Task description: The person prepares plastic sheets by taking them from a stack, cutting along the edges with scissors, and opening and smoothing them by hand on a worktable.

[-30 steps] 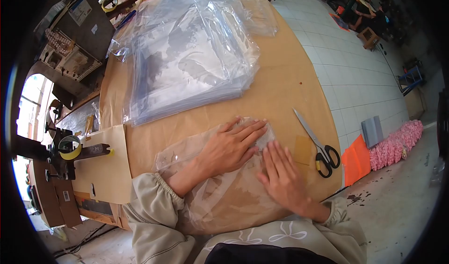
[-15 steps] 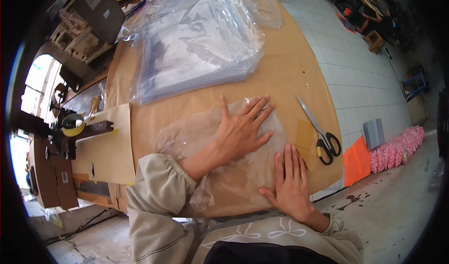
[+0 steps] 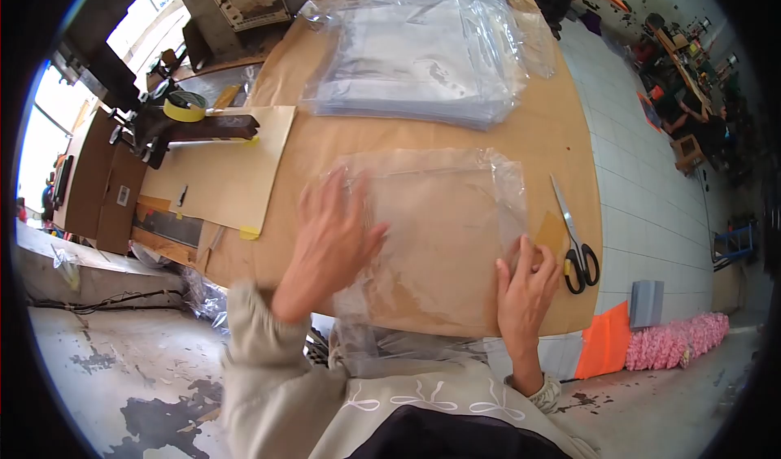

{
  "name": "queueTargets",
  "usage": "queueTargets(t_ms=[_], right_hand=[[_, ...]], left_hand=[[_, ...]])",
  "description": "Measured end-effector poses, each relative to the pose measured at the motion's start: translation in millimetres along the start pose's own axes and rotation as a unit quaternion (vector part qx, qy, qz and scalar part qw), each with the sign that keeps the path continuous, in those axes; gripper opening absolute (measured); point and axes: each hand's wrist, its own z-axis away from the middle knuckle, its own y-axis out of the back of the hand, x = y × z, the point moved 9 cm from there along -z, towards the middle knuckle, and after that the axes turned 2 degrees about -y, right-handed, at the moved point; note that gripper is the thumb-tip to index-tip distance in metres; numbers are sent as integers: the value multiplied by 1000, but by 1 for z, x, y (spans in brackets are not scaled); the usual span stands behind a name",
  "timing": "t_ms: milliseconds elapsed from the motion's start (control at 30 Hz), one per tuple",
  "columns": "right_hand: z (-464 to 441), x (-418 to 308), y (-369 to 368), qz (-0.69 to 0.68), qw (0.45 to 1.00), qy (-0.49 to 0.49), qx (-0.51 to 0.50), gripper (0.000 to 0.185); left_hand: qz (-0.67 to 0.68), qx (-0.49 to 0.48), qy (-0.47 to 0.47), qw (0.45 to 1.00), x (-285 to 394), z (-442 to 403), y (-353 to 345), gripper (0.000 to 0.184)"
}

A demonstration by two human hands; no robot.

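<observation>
"Where does the clear plastic sheet (image 3: 439, 231) lie?"

"Flat on the bench (image 3: 561, 117), nearer the person than the stack of clear plastic (image 3: 415, 69)."

"And the hands?"

"The left hand (image 3: 325, 235), blurred, has its fingers spread at the sheet's left side; contact is unclear. The right hand (image 3: 529, 292) bends its fingers at the right edge, though whether they pinch it, one cannot tell."

"The scissors (image 3: 576, 247)?"

"On the bench, right of that hand, blades partly open."
</observation>
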Motion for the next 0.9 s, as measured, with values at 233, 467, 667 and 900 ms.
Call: queueTargets(t_ms=[233, 467, 667, 900], right_hand=[[-2, 0, 0, -72, 997, -3, -9, 55], [-73, -49, 30, -113, 913, 348, -180, 80], [-164, -61, -59, -180, 799, 313, -480, 64], [-225, -85, 17, -363, 726, 358, -462, 26]], left_hand=[[254, 108, 245, 929, -1, 125, -6, 75], [413, 64, 214, 883, -17, 109, -20, 70], [479, -2, 161, 863, 13, 93, -21, 45], [508, 165, 179, 826, -38, 92, 8, 41]])
